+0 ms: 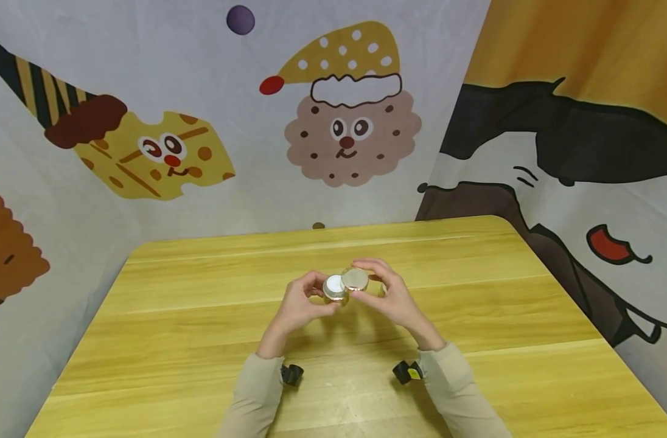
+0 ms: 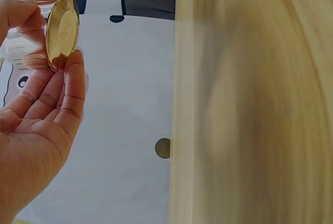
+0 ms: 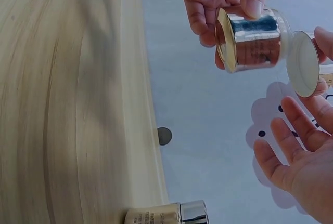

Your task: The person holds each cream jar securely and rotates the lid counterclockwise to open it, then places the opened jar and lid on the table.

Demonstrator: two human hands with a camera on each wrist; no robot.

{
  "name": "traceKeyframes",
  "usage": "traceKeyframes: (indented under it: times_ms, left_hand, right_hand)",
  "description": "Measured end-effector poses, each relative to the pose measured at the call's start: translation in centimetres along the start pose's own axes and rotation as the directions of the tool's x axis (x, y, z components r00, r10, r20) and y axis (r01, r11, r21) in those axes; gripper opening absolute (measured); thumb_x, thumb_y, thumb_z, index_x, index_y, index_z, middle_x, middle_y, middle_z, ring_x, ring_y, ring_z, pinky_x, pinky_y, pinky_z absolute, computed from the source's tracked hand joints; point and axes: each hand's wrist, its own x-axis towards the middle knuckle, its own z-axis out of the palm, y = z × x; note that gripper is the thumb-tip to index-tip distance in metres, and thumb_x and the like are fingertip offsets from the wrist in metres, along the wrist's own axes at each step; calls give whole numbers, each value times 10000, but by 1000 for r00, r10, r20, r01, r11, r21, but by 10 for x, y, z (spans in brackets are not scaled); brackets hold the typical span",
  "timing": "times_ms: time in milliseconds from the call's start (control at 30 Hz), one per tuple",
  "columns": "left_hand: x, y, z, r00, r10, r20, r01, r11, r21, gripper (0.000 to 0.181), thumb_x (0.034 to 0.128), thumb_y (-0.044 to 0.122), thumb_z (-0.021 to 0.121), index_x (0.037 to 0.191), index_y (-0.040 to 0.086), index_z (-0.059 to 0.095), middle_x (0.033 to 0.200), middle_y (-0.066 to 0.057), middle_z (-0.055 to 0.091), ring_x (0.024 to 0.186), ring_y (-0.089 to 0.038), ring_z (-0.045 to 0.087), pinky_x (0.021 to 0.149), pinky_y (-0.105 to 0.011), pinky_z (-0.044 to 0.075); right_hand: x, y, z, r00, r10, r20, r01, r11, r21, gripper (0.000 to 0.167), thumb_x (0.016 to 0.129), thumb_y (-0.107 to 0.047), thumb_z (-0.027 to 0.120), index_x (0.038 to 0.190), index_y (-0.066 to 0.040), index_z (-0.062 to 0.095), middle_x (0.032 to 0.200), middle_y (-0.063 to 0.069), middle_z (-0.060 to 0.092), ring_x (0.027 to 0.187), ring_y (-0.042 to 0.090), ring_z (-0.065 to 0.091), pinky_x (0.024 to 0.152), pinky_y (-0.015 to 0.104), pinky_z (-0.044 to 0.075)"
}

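My left hand (image 1: 303,304) holds a shiny gold cosmetic jar (image 3: 257,39) by its side, raised above the table. Its mouth shows a white surface in the head view, and its gold base (image 2: 65,31) has fine raised lettering. Close beside the jar's mouth, my right hand (image 1: 391,298) grips a round gold lid (image 1: 355,279) between thumb and fingers. The lid's white inner side faces the jar in the right wrist view. Whether lid and jar touch, I cannot tell.
A second gold container with a shiny cap (image 3: 166,214) is on the wooden table (image 1: 202,340), partly hidden behind my right hand in the head view. A cloth with cartoon prints (image 1: 202,73) hangs beyond the table's far edge.
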Motion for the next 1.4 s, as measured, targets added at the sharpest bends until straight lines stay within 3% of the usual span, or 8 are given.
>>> traceKeyframes:
  times_ms: [200,500,667,800,967,1233,1400]
  left_hand:
    - [-3,-2,-5,1000,-2,-20,2,1000,9,348,672,-118,728,994,-101,600,944,-183,640,839,-226,569,778,-398,524]
    - [-10,-4,-14,999,-30,-38,32,999,30,354,674,-120,725,1004,-101,598,965,-189,636,859,-215,564,796,-420,520]
    - [-13,-9,-18,998,-31,-48,33,999,40,348,675,-120,727,997,-105,593,961,-191,631,855,-203,562,797,-450,519]
    - [-14,-27,-21,998,-24,-61,27,999,43,358,672,-122,737,1000,-91,597,962,-185,635,844,-181,564,790,-472,517]
    - [-15,-42,-23,997,-28,-71,30,999,32,377,665,-102,760,1006,-59,606,974,-160,643,847,-152,570,793,-423,528]
    - [-18,-44,-27,997,-22,-73,24,1000,20,373,670,-87,762,1008,-60,607,971,-166,645,842,-154,574,777,-325,532]
    - [-19,-44,-28,997,-27,-75,28,999,16,367,673,-92,756,1007,-62,608,969,-169,646,839,-161,574,777,-350,534]
  right_hand:
    - [-1,1,-3,1000,-2,-12,1,1000,-19,455,752,97,696,1178,123,539,1212,267,532,1121,383,471,894,520,427]
    - [-6,1,-10,1000,6,-25,-8,999,-48,453,746,109,694,1173,121,542,1201,260,541,1102,349,490,880,499,453]
    - [-9,8,-14,999,-8,-39,6,999,-41,464,739,121,699,1174,125,539,1188,262,545,1088,287,508,888,406,477]
    - [-13,27,-17,998,-37,-50,37,999,-16,478,731,150,693,1180,123,533,1170,254,550,1066,192,518,866,280,486]
    - [-17,42,-22,997,-61,-52,63,997,35,461,739,140,692,1172,115,534,1133,260,561,1036,141,537,872,285,490]
    - [-22,36,-29,997,33,-71,-27,996,87,426,713,167,690,1099,118,518,1085,275,587,976,96,561,873,240,465]
    - [-27,43,-35,995,40,-88,-31,995,97,402,713,159,694,1059,104,497,1122,295,561,1008,86,560,866,210,462]
